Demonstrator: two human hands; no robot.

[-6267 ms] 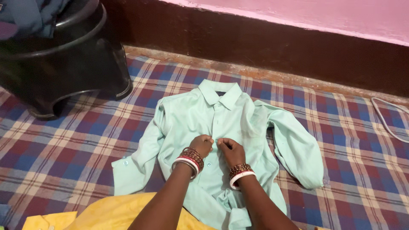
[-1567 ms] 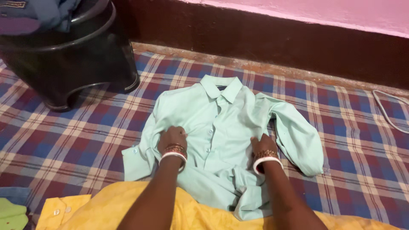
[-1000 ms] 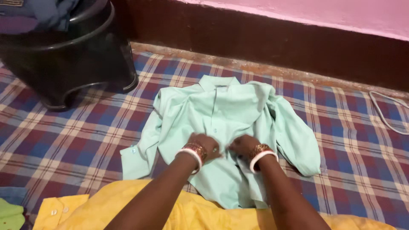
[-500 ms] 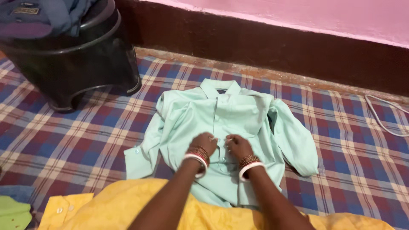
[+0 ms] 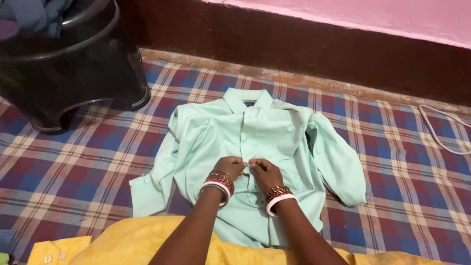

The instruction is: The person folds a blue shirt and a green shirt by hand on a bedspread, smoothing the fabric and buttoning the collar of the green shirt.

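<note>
Both grips pinched on mint shirt [image 5: 274, 132] placket; black tub [image 5: 73, 68], yellow cloth [image 5: 132, 245] nearby.

Checked cloth [image 5: 88, 162] in blue, maroon and cream is covering the floor. Pink wall [image 5: 392, 17] is running along its far edge, over a dark brown skirting band [image 5: 294, 54]. Black plastic stool [image 5: 68, 68] is sitting at far-left corner. White cable [image 5: 441, 130] is lying at right edge. Light is looking dim and even.
</note>
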